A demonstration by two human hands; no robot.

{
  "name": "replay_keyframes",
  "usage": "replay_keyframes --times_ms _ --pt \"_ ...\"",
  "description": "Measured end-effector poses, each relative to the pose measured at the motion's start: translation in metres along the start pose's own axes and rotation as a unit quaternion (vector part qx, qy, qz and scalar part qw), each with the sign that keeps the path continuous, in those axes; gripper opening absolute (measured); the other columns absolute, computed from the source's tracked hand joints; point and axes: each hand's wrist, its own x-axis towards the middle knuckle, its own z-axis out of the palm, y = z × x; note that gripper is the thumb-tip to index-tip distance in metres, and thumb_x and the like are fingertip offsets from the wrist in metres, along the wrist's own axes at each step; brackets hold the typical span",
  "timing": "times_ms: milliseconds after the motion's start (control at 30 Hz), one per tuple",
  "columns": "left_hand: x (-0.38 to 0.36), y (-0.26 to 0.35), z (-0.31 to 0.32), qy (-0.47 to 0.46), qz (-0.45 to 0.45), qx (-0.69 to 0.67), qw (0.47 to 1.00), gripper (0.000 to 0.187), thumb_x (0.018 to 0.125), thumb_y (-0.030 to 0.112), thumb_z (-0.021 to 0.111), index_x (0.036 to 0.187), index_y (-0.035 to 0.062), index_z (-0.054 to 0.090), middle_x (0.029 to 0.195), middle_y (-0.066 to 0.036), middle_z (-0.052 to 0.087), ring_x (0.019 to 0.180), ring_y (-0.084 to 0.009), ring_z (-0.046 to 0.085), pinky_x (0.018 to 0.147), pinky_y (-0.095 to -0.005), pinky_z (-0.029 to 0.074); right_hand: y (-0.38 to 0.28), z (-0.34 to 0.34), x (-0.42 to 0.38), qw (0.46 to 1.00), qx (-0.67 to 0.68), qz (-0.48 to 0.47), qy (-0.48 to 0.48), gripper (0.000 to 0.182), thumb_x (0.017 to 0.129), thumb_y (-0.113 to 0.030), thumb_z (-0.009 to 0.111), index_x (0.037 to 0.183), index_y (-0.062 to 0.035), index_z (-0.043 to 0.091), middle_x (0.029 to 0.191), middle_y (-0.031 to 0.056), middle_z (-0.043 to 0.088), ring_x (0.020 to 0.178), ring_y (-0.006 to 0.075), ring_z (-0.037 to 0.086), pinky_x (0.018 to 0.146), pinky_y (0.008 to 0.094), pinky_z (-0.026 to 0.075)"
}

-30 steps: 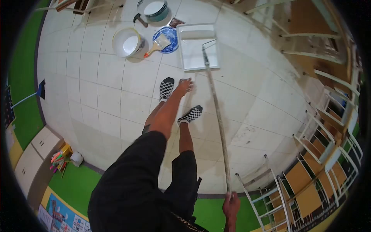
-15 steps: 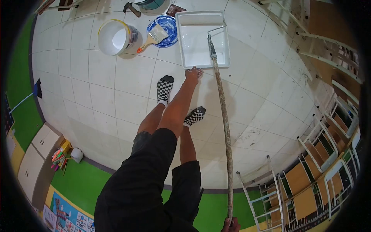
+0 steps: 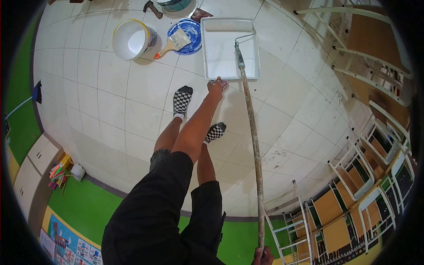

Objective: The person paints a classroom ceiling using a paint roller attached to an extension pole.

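Note:
A white paint tray with white paint rests on the tiled floor. My left hand reaches down to its near edge, fingers closed on the rim and partly hidden. Across the tray's far end lies a paint roller, its wire frame joined to a long paint-stained pole. The pole slopes over the tray's near rim toward me. At the bottom edge of the view, my right hand is wrapped round the pole's lower part. My right hand is partly cut off by the frame.
Left of the tray, a paintbrush lies on a blue paint-smeared lid, beside a white bucket. A hammer lies behind. Stacked chairs and a white ladder line the right; a cabinet stands left.
The view has turned and shifted slightly. Both hands keep their hold, and the tray, roller and pole look much the same relative to each other.

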Motion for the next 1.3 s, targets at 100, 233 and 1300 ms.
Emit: replay_keyframes --times_ms 100,233,1300 --pt "-0.012 0.006 0.003 -0.014 0.007 0.014 1.000 0.015 0.101 0.009 0.056 0.104 -0.0054 0.054 0.083 -0.015 0.067 0.064 -0.0234 0.067 0.053 -0.0346 0.059 -0.017 -0.008 0.005 0.998 -0.058 -0.009 -0.037 0.041 0.101 -0.042 0.058 0.096 -0.0013 0.058 0.067 -0.0040 0.038 0.061 0.0092 0.031 0.051 0.0288 0.025" --pt "-0.017 0.008 0.006 -0.027 0.024 0.000 0.999 0.016 0.102 0.010 0.056 0.097 -0.0051 0.056 0.080 -0.015 0.067 0.063 -0.0226 0.067 0.052 -0.0334 0.057 -0.009 0.000 0.005 0.998 -0.039 -0.036 0.025 0.045 0.102 -0.047 0.056 0.087 -0.0040 0.052 0.064 -0.0040 0.032 0.060 0.0107 0.026 0.050 0.0315 0.023" --pt "0.003 -0.010 -0.007 0.018 0.014 0.030 0.999 0.019 0.101 0.015 0.059 0.097 -0.0030 0.061 0.085 -0.013 0.068 0.066 -0.0214 0.067 0.055 -0.0324 0.058 -0.037 -0.001 -0.015 0.995 -0.024 -0.094 0.036 0.036 0.103 -0.032 0.060 0.079 -0.0082 0.049 0.058 -0.0074 0.031 0.054 0.0070 0.024 0.045 0.0286 0.018"
